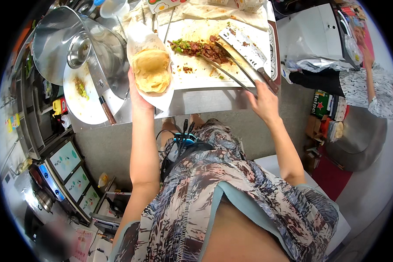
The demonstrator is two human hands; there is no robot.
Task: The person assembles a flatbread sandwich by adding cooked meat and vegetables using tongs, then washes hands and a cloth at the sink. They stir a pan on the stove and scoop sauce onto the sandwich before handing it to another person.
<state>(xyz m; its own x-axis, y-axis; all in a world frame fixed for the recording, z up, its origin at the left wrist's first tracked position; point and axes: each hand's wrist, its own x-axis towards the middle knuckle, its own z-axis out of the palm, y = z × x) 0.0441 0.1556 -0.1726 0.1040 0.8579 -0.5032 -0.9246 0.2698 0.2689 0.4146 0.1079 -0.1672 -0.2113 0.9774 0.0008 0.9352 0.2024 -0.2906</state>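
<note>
My left hand (139, 92) grips a white paper sleeve (163, 101) from below. A round, golden flatbread (152, 72) rests in it, its upper edge gaping. My right hand (265, 104) is closed around the handle end of metal tongs (229, 75). The tongs' arms are apart, and their far ends reach the pile of chopped brown meat and green pepper (207, 50) on the white cutting board (190, 81). A cleaver (244, 49) with bits of food on its blade lies just right of the tongs, its wooden handle beside my right hand.
Left of the sleeve stand a large steel pot (52, 48), a small steel bowl (78, 50) and a white board with green scraps (91, 114). A knife (106, 109) has its brown handle toward the table's front edge. At far right, a person's patterned sleeve (380, 102) shows.
</note>
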